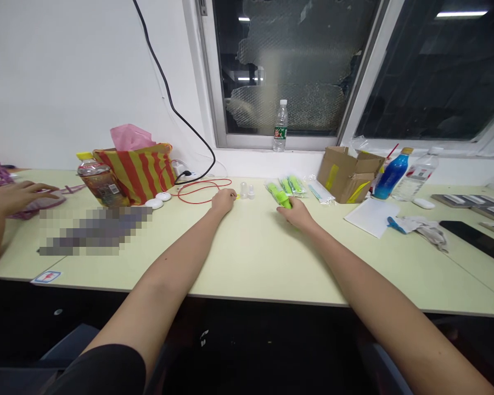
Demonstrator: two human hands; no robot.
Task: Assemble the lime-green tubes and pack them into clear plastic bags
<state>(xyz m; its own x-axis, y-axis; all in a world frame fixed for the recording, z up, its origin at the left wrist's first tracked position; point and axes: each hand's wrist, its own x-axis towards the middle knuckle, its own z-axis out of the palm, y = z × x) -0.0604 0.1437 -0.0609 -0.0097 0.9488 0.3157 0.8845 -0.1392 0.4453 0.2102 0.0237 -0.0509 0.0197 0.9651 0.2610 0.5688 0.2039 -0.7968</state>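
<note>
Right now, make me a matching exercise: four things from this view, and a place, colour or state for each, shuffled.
1. Right hand
2. Left hand
3. Cardboard box
4. Green-labelled bottle

A. on the windowsill
B. holding a bright green item
C. brown with yellow patches
D. just left of small clear containers

Pairs: 1-B, 2-D, 3-C, 4-A

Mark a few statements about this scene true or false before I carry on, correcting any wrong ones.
1. The right hand grips a bright green object. True.
2. The clear plastic bottle with a green label lies on its side. False: that bottle stands upright.
3. The thin red cable lies near the left hand. True.
4. The blue bottle stands left of the brown cardboard box. False: the blue bottle is right of it.
</note>
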